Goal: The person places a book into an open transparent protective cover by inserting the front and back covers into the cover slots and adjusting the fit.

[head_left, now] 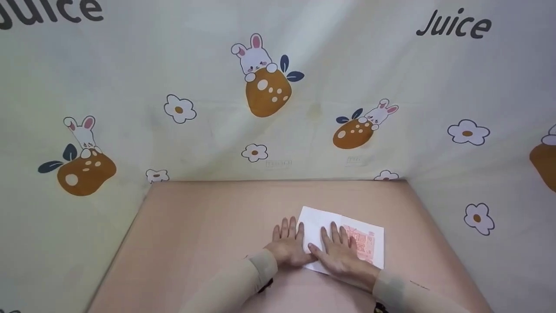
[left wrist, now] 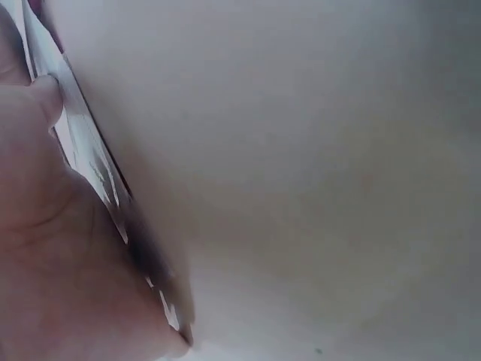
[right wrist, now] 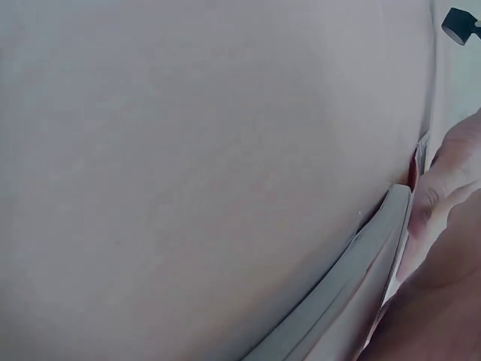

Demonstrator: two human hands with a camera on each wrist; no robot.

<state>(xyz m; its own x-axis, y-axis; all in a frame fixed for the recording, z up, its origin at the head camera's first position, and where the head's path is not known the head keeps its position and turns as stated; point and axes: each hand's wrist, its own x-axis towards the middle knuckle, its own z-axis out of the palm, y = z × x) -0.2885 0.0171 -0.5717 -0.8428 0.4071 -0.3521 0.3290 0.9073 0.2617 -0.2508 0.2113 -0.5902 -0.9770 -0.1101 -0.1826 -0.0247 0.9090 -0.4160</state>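
A flat white paper piece [head_left: 315,221] with red print [head_left: 367,245] on its right part lies turned at an angle on the table. It looks like a folded paper bag, with layered edges in the right wrist view [right wrist: 331,308]. Across its left edge rests my left hand [head_left: 287,248], palm down with fingers straight. My right hand [head_left: 341,256] lies spread flat on its middle, covering part of the print, and its thumb reaches toward the left hand. From the left wrist, the paper's edge [left wrist: 86,143] shows beside the palm [left wrist: 52,248].
The pinkish-tan tabletop [head_left: 195,234] runs back to a pale curtain [head_left: 208,56] printed with rabbits, fruit and flowers, which also hangs along both sides. A small black block [right wrist: 457,26] appears at the top right in the right wrist view.
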